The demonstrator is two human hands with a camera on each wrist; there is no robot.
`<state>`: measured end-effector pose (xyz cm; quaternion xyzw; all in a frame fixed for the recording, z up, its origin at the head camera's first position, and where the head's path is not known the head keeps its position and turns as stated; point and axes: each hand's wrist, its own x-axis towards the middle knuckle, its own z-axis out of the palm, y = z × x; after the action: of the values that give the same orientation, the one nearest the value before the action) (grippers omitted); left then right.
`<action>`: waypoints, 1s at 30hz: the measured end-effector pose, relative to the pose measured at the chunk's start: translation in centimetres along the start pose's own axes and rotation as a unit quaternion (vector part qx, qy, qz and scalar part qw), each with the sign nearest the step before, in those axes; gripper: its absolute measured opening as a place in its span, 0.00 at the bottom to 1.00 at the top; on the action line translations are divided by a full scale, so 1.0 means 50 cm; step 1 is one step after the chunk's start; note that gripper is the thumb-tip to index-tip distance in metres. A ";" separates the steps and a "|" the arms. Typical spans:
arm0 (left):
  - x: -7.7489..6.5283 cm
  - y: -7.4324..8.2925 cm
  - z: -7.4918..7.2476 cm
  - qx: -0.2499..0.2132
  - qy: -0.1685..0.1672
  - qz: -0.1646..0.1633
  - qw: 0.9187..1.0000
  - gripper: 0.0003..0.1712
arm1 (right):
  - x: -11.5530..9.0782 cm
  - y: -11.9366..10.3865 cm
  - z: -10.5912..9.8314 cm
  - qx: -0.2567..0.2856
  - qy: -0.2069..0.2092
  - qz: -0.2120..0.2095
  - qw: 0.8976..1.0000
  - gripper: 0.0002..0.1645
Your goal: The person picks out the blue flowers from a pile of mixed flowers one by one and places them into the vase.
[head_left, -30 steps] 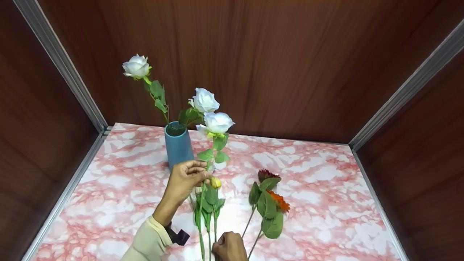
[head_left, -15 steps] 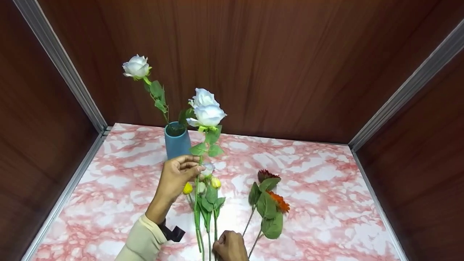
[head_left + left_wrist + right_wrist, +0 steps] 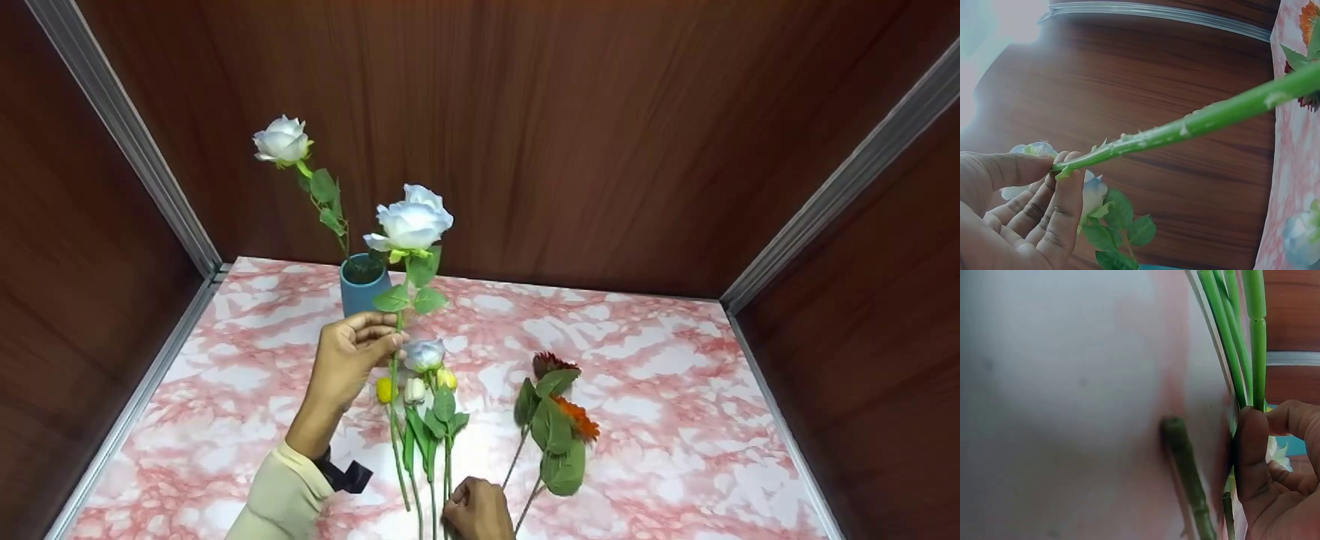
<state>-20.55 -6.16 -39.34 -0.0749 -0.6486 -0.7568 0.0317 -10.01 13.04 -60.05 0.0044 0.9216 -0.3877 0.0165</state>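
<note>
My left hand (image 3: 341, 364) pinches the green stem (image 3: 1190, 125) of a pale blue-white rose (image 3: 411, 225) between thumb and fingers. The rose stands upright, its bloom overlapping another white rose behind it. At the lower middle my right hand (image 3: 480, 511) pinches green stems (image 3: 1260, 363) low down, thumb against finger. How many stems it holds I cannot tell. Between the hands lie a pale rose (image 3: 424, 355), yellow tulips (image 3: 385, 390) and a white tulip (image 3: 415, 391). A blue vase (image 3: 363, 294) behind my left hand holds a leaning white rose (image 3: 282, 141).
Right of the stems lie a dark red flower (image 3: 553, 364) and an orange flower (image 3: 576, 417) with broad leaves, stems toward me. Brown wood-look panels (image 3: 525, 135) in metal framing enclose the pink-and-white marbled table (image 3: 660, 420) at the back and sides.
My left hand has moved left and slightly away from me with the rose, whose bloom now covers much of the rose behind. The lying rose and tulips show more. My right hand stays almost still.
</note>
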 end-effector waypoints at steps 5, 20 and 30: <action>0.007 0.005 -0.009 -0.004 0.017 -0.002 1.000 0.13 | -0.001 0.005 0.002 0.003 0.005 -0.002 1.000 0.06; 0.053 0.028 -0.048 -0.026 0.099 0.005 0.995 0.15 | 0.000 0.016 -0.001 0.019 -0.013 0.007 1.000 0.06; 0.092 0.047 -0.059 -0.011 0.121 0.035 0.992 0.14 | -0.004 0.015 -0.001 0.027 -0.004 0.004 1.000 0.06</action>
<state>-24.98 -9.22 -36.78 -0.0063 -0.6286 -0.7658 0.1356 -9.81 13.64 -60.54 0.0075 0.9106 -0.4127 0.0217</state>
